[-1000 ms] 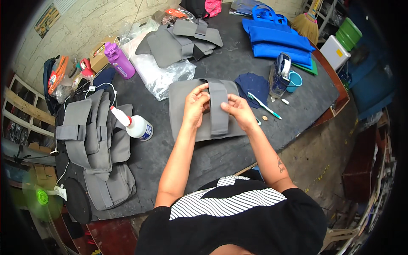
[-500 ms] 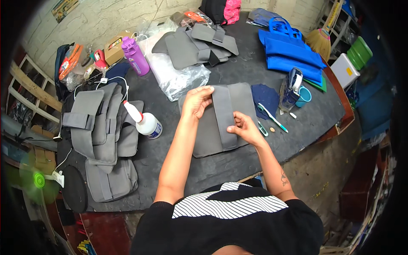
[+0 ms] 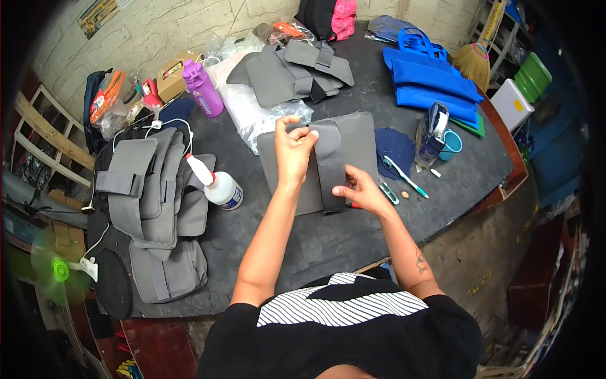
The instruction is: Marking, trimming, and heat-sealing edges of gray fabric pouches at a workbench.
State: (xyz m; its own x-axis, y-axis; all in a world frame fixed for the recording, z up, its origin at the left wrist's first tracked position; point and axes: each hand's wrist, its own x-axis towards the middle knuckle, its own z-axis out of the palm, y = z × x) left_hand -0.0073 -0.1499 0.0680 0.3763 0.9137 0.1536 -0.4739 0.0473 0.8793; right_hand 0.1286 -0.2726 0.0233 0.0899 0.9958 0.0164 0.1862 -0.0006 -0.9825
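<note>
A grey padded fabric panel (image 3: 360, 142) lies before me on the table, with a wide grey strap (image 3: 329, 161) running lengthwise over its middle. My left hand (image 3: 294, 155) pinches the strap's far end between thumb and fingers, its index finger raised and bent. Near the strap's close end, my right hand (image 3: 363, 191) grips the edge, thumb on top and the other fingers partly hidden. Something small and red (image 3: 355, 205) peeks out beside the right hand; I cannot make out what it is.
Grey padded pieces are piled at left (image 3: 148, 189) and far middle (image 3: 278, 76). A spray bottle (image 3: 224, 191) and purple bottle (image 3: 203, 91) stand left. To the right are a dark blue cloth (image 3: 394, 146), toothbrush (image 3: 410, 180), light-blue cup (image 3: 450, 145) and blue bags (image 3: 432, 82).
The panel has shifted away from me, and its near edge sits farther off. My left index finger has lifted. The small red thing now shows by my right hand.
</note>
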